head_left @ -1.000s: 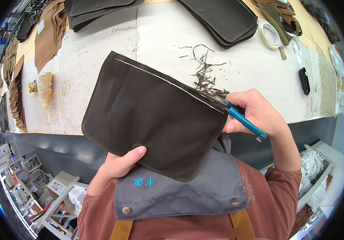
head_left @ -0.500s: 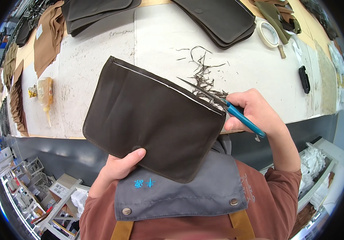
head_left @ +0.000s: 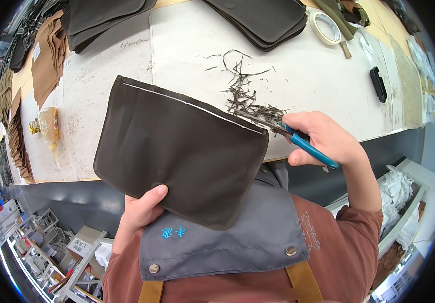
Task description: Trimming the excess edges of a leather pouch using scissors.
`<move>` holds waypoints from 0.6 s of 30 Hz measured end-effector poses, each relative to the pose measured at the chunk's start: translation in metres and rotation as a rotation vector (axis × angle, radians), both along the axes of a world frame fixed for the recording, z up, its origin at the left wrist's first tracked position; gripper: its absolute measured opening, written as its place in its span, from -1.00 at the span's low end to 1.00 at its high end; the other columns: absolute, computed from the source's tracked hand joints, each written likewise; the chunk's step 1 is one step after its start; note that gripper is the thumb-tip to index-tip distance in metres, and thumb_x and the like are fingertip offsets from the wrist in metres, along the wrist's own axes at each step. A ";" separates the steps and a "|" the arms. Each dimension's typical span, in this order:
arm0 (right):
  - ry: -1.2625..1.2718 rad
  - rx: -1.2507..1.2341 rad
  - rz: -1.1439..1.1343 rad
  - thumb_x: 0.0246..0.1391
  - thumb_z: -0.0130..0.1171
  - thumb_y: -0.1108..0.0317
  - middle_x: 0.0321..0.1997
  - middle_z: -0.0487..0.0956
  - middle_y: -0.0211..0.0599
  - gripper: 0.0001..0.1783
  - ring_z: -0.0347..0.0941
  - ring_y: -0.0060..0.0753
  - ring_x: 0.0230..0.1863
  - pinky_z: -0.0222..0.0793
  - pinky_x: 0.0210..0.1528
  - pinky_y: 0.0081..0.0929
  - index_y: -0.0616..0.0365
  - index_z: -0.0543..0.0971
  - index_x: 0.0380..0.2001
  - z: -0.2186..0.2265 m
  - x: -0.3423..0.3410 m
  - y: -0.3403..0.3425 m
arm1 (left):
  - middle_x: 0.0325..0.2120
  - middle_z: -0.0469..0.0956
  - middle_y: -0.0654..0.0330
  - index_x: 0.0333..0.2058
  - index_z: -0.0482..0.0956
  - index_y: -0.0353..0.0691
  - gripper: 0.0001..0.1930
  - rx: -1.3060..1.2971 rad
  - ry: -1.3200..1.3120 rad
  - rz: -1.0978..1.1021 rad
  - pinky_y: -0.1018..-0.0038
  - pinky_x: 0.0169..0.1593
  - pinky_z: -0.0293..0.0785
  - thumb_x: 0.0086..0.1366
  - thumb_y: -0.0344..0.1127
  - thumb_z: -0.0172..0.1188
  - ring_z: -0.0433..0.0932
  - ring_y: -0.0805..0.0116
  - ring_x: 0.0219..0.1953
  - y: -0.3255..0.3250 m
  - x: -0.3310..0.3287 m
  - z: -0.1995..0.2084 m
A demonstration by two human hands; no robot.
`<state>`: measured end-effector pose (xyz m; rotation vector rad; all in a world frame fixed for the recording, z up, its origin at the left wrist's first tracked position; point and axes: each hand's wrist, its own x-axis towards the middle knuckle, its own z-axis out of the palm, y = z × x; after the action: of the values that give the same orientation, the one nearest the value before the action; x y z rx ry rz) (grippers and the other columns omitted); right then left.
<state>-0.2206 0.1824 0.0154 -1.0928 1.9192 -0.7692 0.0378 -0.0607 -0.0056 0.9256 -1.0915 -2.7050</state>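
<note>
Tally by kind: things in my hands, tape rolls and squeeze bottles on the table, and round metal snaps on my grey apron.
Dark flat piece, left hand: 1
Scissors, right hand: 1
Tape roll: 1
Squeeze bottle: 1
Metal snaps: 2
Total: 6

Lighting bright, fairly even, cool white. Table (head_left: 189,43) near-white; shadows soft. Glare: diffuse patch on grey panel (head_left: 76,203); small glints on snaps (head_left: 291,251); white light strips (head_left: 10,271) at lower-left rim. Pouch (head_left: 182,151) dark, folds faint but readable; scissors (head_left: 314,150) in focus. Fisheye: table edge bows, periphery stretched and soft, corners black.
</note>
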 end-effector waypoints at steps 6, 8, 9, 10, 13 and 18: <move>-0.061 0.058 0.005 -0.26 0.12 -0.49 -0.64 0.14 -0.27 -0.15 0.07 -0.32 -0.58 0.08 -0.53 -0.43 0.23 0.28 -0.59 0.000 0.001 0.001 | 0.00 0.39 0.02 0.05 0.32 -0.32 -0.52 0.007 -0.008 -0.006 0.17 0.08 0.39 0.11 -0.61 0.10 0.42 0.13 0.03 0.002 -0.003 0.002; -0.049 0.049 -0.007 -0.29 0.14 -0.49 -0.66 0.11 -0.30 -0.14 0.02 -0.36 -0.60 0.03 -0.56 -0.44 0.23 0.25 -0.62 -0.001 0.001 0.002 | 0.00 0.39 0.02 0.05 0.32 -0.32 -0.53 0.001 0.005 -0.011 0.17 0.07 0.40 0.11 -0.61 0.10 0.42 0.13 0.03 0.003 -0.003 0.002; -0.051 0.048 -0.005 -0.29 0.14 -0.49 -0.66 0.11 -0.30 -0.14 0.02 -0.36 -0.60 0.03 -0.56 -0.44 0.23 0.25 -0.62 -0.001 0.000 0.002 | -0.01 0.40 0.02 0.05 0.32 -0.32 -0.53 -0.008 0.009 -0.017 0.17 0.07 0.40 0.12 -0.61 0.10 0.43 0.13 0.02 0.003 -0.003 0.001; -0.059 0.049 -0.019 -0.31 0.16 -0.49 -0.68 0.08 -0.32 -0.14 -0.01 -0.39 -0.60 -0.01 -0.58 -0.45 0.22 0.23 -0.63 -0.001 0.001 0.003 | -0.01 0.40 0.02 0.05 0.33 -0.32 -0.54 -0.017 0.013 -0.023 0.18 0.07 0.40 0.12 -0.60 0.10 0.43 0.14 0.02 0.003 -0.003 0.001; -0.086 0.041 -0.053 -0.34 0.18 -0.50 -0.69 0.03 -0.37 -0.13 -0.05 -0.47 -0.61 -0.07 -0.60 -0.48 0.21 0.21 -0.66 0.000 0.001 0.002 | -0.02 0.41 0.02 0.05 0.33 -0.32 -0.54 0.003 0.024 -0.029 0.18 0.07 0.40 0.13 -0.60 0.10 0.44 0.14 0.01 0.003 -0.004 0.002; -0.127 0.033 -0.100 -0.36 0.20 -0.49 -0.70 -0.01 -0.44 -0.13 -0.09 -0.55 -0.61 -0.13 -0.62 -0.52 0.19 0.19 -0.68 -0.002 0.002 0.003 | -0.01 0.40 0.02 0.05 0.32 -0.31 -0.54 0.008 0.022 -0.024 0.19 0.07 0.40 0.13 -0.60 0.09 0.43 0.15 0.02 0.003 -0.005 0.000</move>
<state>-0.2183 0.1852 0.0137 -0.9108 1.8831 -0.8387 0.0332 -0.0579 -0.0053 0.8871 -1.0965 -2.7339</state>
